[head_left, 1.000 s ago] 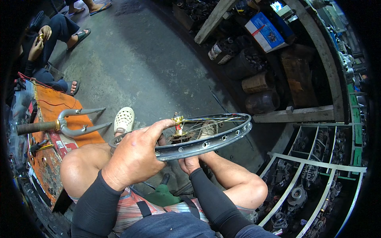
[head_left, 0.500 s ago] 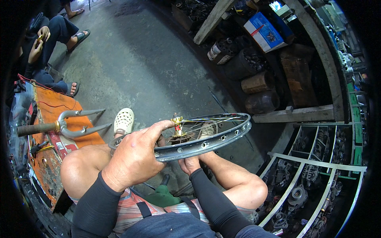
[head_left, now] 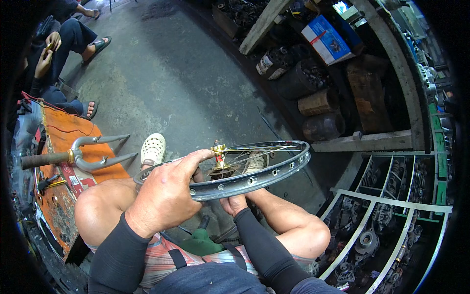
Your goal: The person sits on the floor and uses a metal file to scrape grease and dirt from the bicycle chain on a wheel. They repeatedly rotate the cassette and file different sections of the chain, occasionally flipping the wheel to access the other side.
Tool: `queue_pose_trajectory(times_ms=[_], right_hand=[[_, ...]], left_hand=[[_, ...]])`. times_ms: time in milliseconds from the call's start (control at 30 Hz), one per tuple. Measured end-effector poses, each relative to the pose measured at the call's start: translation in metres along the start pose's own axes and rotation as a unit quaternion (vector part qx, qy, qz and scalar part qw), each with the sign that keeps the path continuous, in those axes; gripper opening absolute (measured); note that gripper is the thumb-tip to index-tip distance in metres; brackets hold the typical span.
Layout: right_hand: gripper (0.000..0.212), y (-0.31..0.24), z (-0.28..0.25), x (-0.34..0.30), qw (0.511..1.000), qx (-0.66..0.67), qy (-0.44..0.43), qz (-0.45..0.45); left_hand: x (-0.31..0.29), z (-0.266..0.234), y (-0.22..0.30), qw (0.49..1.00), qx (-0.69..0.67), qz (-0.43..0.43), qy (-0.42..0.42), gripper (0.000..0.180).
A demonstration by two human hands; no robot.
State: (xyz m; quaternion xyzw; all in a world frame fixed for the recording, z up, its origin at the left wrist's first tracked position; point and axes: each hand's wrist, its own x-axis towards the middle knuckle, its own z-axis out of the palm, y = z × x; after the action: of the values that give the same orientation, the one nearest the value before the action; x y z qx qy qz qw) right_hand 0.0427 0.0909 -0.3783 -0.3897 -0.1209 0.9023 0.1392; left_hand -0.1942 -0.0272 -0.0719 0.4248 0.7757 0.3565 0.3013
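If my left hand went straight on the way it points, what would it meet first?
Past the wheel rim your left hand holds, likely the gold hub, very close ahead, though whether they touch is unclear.

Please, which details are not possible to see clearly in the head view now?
All in the head view:
Right grip: fingers partly hidden behind the wheel rim.
Right shoe: partly covered by the same rim.
Golden object, upper left: too small to identify.

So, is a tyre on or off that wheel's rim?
Off: the rim, held in the left hand, is bare where it shows, with holes along its outer face.
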Motion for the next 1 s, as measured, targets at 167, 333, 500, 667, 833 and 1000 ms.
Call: queue_pose_trajectory(times_ms=[167, 333, 500, 667, 833, 1000], right_hand=[[0.027, -0.001, -0.008, 0.003, 1.0, -0.013, -0.021, -0.014], [0.031, 0.004, -0.019, 0.009, 0.999, -0.009, -0.032, -0.006], [0.044, -0.008, 0.005, 0.001, 0.998, -0.051, -0.029, -0.004], [0.033, -0.003, 0.003, 0.003, 0.998, -0.051, -0.009, -0.031], [0.046, -0.009, -0.003, 0.008, 0.993, -0.118, -0.012, -0.019], [0.059, -0.017, 0.019, 0.003, 0.992, -0.126, 0.016, -0.018]], left_hand=[[0.001, 0.003, 0.0, 1.0, -0.005, 0.012, 0.009, 0.077], [0.002, -0.003, 0.005, 1.0, -0.004, -0.017, -0.014, 0.075], [0.0, 0.004, -0.001, 1.0, -0.007, 0.014, 0.014, 0.075], [0.001, -0.001, 0.002, 1.0, -0.009, -0.015, -0.007, 0.075], [0.003, -0.001, 0.001, 1.0, 0.002, -0.015, 0.004, 0.074], [0.005, 0.003, -0.002, 0.999, -0.004, -0.027, 0.028, 0.071]])
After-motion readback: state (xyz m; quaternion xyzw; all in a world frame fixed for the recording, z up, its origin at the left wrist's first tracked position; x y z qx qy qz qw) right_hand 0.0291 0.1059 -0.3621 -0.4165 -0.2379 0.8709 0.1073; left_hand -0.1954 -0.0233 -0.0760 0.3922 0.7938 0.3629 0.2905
